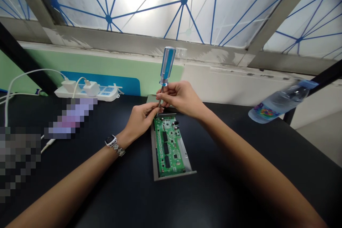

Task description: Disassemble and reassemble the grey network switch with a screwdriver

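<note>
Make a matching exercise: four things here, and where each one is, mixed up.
1 blue-handled screwdriver
2 green circuit board
3 wristwatch
4 white power strip

A on the left wrist
B upright between the left hand and right hand
C at the table's back, plugs in it
D in a grey metal case

1B 2D 3A 4C

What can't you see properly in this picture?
In the head view:
- The screwdriver's tip: too small and shaded by the hands to make out.
- The board's far end: hidden by the left hand and right hand.
- The watch face: too small to read.
- Two patches on the table: pixelated, so their contents can't be told.
</note>
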`<state>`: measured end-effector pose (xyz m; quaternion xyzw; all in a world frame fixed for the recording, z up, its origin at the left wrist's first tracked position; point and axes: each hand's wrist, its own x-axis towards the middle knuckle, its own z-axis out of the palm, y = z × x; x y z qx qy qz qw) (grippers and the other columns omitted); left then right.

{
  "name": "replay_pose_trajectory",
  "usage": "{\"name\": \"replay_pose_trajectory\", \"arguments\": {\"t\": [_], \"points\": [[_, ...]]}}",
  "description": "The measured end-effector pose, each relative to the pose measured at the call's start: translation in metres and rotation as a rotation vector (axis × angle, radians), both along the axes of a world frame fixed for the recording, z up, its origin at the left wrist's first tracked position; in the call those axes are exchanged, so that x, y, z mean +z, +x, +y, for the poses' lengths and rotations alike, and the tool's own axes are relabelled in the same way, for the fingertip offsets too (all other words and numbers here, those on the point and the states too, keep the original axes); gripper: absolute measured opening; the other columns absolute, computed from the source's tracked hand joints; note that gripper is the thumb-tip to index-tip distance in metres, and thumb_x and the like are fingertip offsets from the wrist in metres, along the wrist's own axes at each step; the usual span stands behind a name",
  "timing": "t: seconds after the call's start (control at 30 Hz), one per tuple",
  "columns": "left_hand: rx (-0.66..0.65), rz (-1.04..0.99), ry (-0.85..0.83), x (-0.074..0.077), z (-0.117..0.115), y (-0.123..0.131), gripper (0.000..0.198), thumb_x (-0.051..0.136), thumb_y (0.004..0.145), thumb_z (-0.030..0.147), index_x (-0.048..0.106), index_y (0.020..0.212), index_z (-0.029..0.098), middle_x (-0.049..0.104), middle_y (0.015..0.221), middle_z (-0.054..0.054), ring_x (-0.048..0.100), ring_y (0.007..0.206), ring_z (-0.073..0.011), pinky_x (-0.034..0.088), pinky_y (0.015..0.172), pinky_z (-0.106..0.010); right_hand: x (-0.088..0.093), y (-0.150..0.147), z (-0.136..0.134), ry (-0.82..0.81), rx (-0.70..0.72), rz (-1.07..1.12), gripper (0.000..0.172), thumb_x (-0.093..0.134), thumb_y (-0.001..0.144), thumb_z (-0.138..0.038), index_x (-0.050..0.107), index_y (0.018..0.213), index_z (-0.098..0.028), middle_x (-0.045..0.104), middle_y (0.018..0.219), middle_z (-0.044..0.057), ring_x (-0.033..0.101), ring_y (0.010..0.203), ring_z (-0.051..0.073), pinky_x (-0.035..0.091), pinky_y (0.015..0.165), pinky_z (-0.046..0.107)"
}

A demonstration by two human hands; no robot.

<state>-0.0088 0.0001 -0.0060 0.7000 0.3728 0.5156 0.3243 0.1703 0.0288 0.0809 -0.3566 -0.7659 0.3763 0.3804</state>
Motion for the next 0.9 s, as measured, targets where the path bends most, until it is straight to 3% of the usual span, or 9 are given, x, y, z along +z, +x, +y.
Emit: {"name": "replay_pose_trajectory", "arguments": {"t": [0.13,0.33,0.43,0.6,0.7,0.9], "points": [[0.001,-0.018,-0.018,-0.002,0.000,0.003,0.023,0.067,0.095,0.033,0.074,0.110,0.018,0.080,0.103,-0.008,0.078,0.098,-0.0249,0.063,0.093,-0.037,-0.005,-0.005,-0.002,0.038,-0.075,0.039,0.028,0.078,0.081,-0.034,0.059,0.068,-0.018,0.065,0.063,0.001,0.067,0.060,0.016,0.054,0.059,0.030],[0.204,-0.077,0.023,-0.003,0.000,0.008,0.018,0.080,0.084,0.034,0.070,0.085,0.019,0.076,0.081,-0.002,0.075,0.077,-0.0203,0.062,0.073,-0.031,-0.011,-0.017,-0.003,0.210,-0.206,0.005,0.034,0.076,0.083,-0.033,0.053,0.063,-0.020,0.055,0.058,-0.003,0.056,0.059,0.013,0.045,0.059,0.028],[0.160,-0.094,0.009,-0.003,0.000,0.006,0.014,0.077,0.087,0.033,0.074,0.088,0.019,0.078,0.084,-0.003,0.076,0.080,-0.0217,0.062,0.074,-0.032,-0.009,-0.017,-0.003,0.231,-0.195,-0.008,0.034,0.076,0.084,-0.036,0.054,0.064,-0.019,0.054,0.057,-0.004,0.053,0.058,0.012,0.045,0.058,0.028],[0.076,-0.026,-0.003,0.001,-0.002,0.003,0.018,0.071,0.092,0.032,0.079,0.101,0.019,0.081,0.097,-0.005,0.077,0.091,-0.0254,0.062,0.081,-0.035,0.001,-0.007,-0.005,0.131,-0.019,-0.047,0.018,0.068,0.089,-0.034,0.072,0.087,-0.016,0.071,0.076,0.003,0.067,0.070,0.016,0.053,0.064,0.029],[0.028,0.000,-0.003,0.002,-0.002,0.002,0.023,0.065,0.096,0.032,0.079,0.108,0.018,0.081,0.102,-0.006,0.077,0.097,-0.0266,0.062,0.086,-0.036,0.002,-0.002,-0.004,0.100,0.028,-0.047,0.018,0.066,0.090,-0.032,0.072,0.085,-0.016,0.074,0.083,0.005,0.069,0.070,0.016,0.056,0.064,0.029],[-0.049,-0.014,-0.032,0.000,0.000,0.000,0.027,0.061,0.098,0.032,0.076,0.116,0.017,0.080,0.109,-0.008,0.076,0.101,-0.0256,0.059,0.098,-0.040,-0.005,-0.006,-0.004,0.108,-0.019,0.031,0.025,0.073,0.086,-0.038,0.064,0.075,-0.017,0.067,0.065,0.001,0.064,0.056,0.014,0.053,0.056,0.028]]}}
